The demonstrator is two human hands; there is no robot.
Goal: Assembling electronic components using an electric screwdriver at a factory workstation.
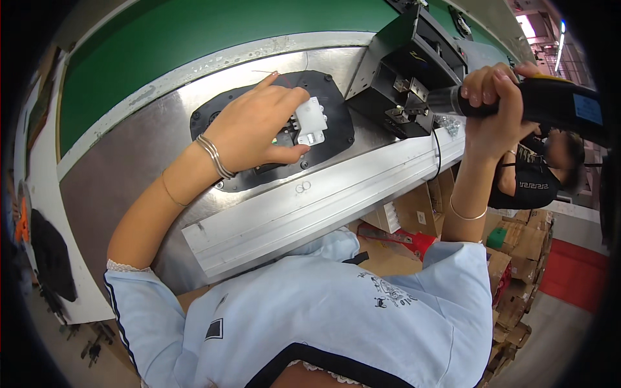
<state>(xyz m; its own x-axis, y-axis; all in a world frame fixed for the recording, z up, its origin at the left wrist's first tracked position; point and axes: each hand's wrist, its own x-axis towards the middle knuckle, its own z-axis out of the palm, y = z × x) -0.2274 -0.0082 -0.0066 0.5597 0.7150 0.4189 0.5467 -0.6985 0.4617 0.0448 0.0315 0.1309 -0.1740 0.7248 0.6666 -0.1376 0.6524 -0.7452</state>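
Note:
A white plastic box [312,119] lies on a black oval panel [336,123] on the metal worktop. My left hand [259,119] brackets the box between thumb and a bent finger, while its index finger stretches toward thin wires [288,79]. The palm hides part of the panel; a bit of green circuit board peeks out beneath it. Closed around a black power screwdriver [543,107] is my right hand [495,107], raised at the right. The tool's metal nose points left at the front of a black screw feeder [404,97]; whether its tip touches cannot be made out.
An aluminium rail [310,200] borders the worktop on my side, and a green board [213,29] stands behind it. Loose screws [449,123] lie beside the feeder, where a black cable hangs. Cardboard boxes [517,252] are stacked at the right; another person [533,168] is beyond.

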